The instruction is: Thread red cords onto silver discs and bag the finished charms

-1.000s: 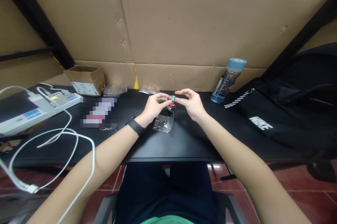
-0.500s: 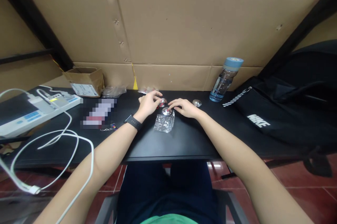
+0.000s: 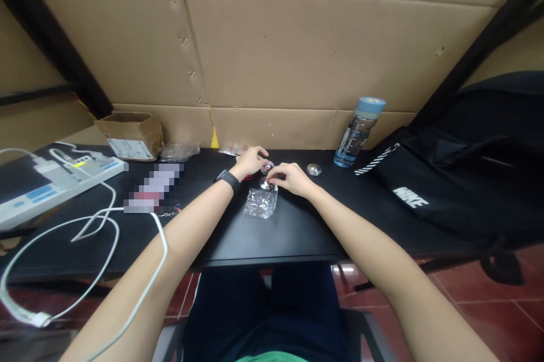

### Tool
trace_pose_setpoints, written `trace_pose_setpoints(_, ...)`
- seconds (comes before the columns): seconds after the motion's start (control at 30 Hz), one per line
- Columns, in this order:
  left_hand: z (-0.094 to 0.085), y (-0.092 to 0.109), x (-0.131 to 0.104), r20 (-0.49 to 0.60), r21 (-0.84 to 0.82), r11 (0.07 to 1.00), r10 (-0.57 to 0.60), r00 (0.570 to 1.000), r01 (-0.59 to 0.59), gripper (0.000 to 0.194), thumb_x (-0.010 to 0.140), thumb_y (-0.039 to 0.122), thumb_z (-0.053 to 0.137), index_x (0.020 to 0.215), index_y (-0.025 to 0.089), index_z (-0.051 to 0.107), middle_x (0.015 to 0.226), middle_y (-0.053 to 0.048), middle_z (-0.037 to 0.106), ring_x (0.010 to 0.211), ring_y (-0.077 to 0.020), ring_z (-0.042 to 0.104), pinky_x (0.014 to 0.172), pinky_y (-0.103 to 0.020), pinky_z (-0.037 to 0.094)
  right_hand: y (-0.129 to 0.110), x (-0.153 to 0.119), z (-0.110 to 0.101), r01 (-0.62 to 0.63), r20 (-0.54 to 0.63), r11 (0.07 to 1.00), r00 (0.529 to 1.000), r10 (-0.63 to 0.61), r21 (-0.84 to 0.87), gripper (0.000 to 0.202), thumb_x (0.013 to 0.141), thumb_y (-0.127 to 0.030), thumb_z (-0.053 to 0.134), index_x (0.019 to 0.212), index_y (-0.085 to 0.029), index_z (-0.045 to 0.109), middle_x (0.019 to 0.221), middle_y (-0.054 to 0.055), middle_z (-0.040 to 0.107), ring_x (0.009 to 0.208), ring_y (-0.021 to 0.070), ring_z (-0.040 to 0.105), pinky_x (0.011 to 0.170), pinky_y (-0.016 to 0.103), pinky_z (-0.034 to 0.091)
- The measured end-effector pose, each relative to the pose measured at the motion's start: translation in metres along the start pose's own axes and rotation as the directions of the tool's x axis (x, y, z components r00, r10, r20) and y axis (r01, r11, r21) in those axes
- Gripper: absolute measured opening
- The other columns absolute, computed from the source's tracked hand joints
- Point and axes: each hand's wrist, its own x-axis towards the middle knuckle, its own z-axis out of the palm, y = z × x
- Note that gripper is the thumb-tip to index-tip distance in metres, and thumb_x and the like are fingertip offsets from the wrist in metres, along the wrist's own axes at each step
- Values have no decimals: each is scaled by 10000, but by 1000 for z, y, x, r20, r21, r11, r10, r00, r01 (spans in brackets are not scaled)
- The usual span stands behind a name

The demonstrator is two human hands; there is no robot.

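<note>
My left hand (image 3: 251,162), with a dark watch on its wrist, reaches over the far shiny silver dome-shaped piece (image 3: 267,167). Its fingers are apart, the fingertips close to that piece. A thin red cord (image 3: 247,177) shows just below this hand. My right hand (image 3: 294,179) has thumb and fingertips drawn together at the top of the near silver dome-shaped piece (image 3: 266,183); what they pinch is too small to make out. A crinkled clear plastic bag (image 3: 260,204) lies just in front. Another silver dome (image 3: 314,169) rests to the right.
A water bottle with a blue lid (image 3: 359,132) and a black bag (image 3: 442,181) are at the right. On the left are a small cardboard box (image 3: 131,135), clear packaging (image 3: 181,151), a blurred-out flat object (image 3: 155,187), a power strip (image 3: 55,197) and white cables (image 3: 117,248).
My left hand has moved slightly right over the far dome. My right thumb and fingertips have closed together at the near dome. The view has shifted a little.
</note>
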Motion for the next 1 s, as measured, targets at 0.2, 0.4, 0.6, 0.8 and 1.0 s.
trace_pose_setpoints(0.2, 4, -1, -8, 57, 252, 927, 271, 961, -277, 314, 865, 95, 564, 1042, 268, 757, 1068, -71, 820, 1127, -312, 686, 1047, -529, 295, 30, -9, -25, -165, -128, 986, 978, 164, 7, 196, 824, -108, 687, 952, -186, 814, 803, 17, 793, 729, 159, 706, 731, 263, 497)
trace_pose_setpoints(0.4, -5, 5, -27, 146, 381, 829, 384, 912, -410, 344, 846, 167, 610, 1114, 289, 788, 1128, -104, 799, 1154, -352, 627, 1029, -516, 292, 45, -13, -40, -259, -92, 962, 963, 252, -82, 184, 808, -165, 751, 974, -175, 830, 820, 37, 801, 702, 151, 686, 722, 266, 501)
trace_pose_setpoints(0.6, 4, 13, -25, 144, 461, 778, 410, 901, -428, 211, 943, 258, 614, 1018, 260, 811, 1069, -128, 797, 1100, -324, 628, 996, -488, 287, 48, -11, -36, -261, -63, 957, 965, 254, -125, 182, 770, -287, 864, 932, -205, 849, 853, 47, 810, 729, 173, 690, 707, 278, 491)
trace_pose_setpoints(0.8, 5, 8, -23, 109, 395, 803, 442, 890, -447, 173, 916, 234, 682, 1010, 294, 815, 1062, -102, 800, 1131, -318, 596, 1018, -492, 251, 45, -10, -36, -213, -50, 962, 977, 208, -171, 84, 834, -253, 810, 907, -237, 850, 906, 37, 809, 775, 183, 694, 747, 297, 493)
trace_pose_setpoints(1.0, 11, 5, -21, 42, 375, 798, 494, 868, -472, 206, 923, 212, 667, 794, 275, 816, 935, -120, 790, 1092, -332, 544, 1027, -533, 230, 43, -6, -30, -187, -51, 947, 982, 180, -261, 46, 849, -225, 810, 873, -248, 842, 1023, 56, 798, 940, 224, 710, 879, 348, 507)
